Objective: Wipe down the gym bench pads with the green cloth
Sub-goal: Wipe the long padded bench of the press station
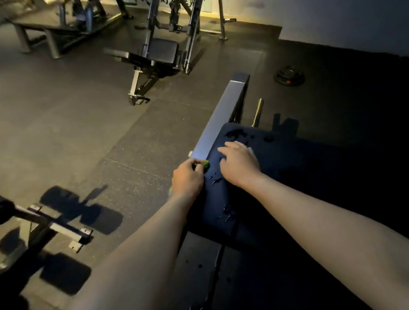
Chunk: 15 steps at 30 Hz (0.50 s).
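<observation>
A dark padded bench pad (pixel 273 171) lies in front of me, with wet droplets on its surface. My left hand (pixel 187 179) is at the pad's left edge, fingers curled round a bunched green cloth (pixel 204 164), of which only a small bit shows. My right hand (pixel 238 164) rests on top of the pad, just right of the cloth, fingers spread flat. A second, lower pad (pixel 242 293) sits nearer to me, in shadow.
A grey metal beam (pixel 221 116) runs away from the pad's left edge. A weight plate (pixel 288 76) lies on the floor beyond. Another bench (pixel 159 56) stands further off, and a roller-pad machine (pixel 2 207) is at the left.
</observation>
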### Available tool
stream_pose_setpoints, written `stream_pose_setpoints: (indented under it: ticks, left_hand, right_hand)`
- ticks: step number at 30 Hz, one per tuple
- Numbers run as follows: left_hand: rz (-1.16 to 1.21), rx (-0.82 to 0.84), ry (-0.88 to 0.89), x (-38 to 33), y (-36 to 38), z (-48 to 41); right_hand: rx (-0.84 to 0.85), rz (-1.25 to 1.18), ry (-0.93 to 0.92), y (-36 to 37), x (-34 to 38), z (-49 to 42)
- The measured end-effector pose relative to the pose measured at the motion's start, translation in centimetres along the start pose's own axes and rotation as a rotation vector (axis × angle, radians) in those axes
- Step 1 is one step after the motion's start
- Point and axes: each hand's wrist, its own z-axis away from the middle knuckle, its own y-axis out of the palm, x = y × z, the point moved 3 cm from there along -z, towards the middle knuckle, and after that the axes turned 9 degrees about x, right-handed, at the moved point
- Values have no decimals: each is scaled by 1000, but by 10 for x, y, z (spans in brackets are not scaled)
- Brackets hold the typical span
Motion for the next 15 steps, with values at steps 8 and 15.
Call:
stream_pose_setpoints:
  ticks: [8, 15]
  left_hand:
    - [6, -85, -23, 33, -18, 70]
    - [73, -236, -74, 53, -18, 140]
  right_hand:
    - [10, 66, -72, 31, 8, 77]
    - [-22, 73, -160, 50, 13, 120]
